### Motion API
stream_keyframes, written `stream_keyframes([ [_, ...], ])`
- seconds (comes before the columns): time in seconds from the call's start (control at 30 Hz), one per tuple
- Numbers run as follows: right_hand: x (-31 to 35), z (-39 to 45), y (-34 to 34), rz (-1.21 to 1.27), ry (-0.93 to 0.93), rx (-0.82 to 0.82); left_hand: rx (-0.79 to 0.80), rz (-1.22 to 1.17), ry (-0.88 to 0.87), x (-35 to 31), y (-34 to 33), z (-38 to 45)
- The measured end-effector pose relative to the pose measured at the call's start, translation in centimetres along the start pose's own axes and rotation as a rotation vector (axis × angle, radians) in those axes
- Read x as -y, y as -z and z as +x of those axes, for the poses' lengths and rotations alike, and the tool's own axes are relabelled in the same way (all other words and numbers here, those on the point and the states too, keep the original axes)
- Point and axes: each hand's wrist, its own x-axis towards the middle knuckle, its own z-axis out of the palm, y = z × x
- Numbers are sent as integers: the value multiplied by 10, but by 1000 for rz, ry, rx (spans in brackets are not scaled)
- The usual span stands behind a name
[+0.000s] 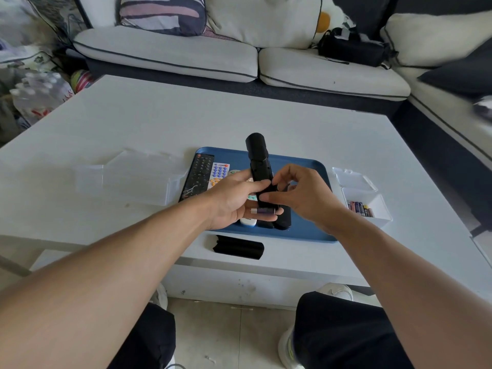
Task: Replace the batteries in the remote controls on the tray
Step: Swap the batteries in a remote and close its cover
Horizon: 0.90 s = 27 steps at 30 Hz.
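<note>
A: Remote (259,166) pos?
B: Above tray (306,233), long axis pointing away; L hand (234,198) grips it plus battery (263,211).
A: R hand (300,193)?
B: Fingers pinch at compartment, nearer side.

White sofa (170,53) behind table; striped cushion (162,14) and black bag (351,47) on it. Bottled-water pack (40,95) at left, on floor.

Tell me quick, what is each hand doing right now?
Left hand: holds the black remote upright, with a purple battery lying on its fingers.
Right hand: fingers curled, pinching at the remote's lower end.
</note>
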Motion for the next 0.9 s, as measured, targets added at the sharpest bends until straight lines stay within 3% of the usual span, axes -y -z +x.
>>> stream_keyframes([
  [0.2,-5,1,-3,-40,-2,-36,-82,-125,-8,5,-5,8],
  [0.37,-9,5,-7,-49,-75,-56,-202,-53,-51,6,0,18],
  [0.6,-3,13,-5,405,-352,48,-188,6,-20,4,0,18],
  [0.73,2,14,0,750,-408,119,-185,24,-20,5,3,18],
  [0.8,3,13,3,793,-400,131,-189,16,-10,5,4,16],
  [0.9,-3,13,3,598,-270,87,-194,-14,0,4,6,14],
])
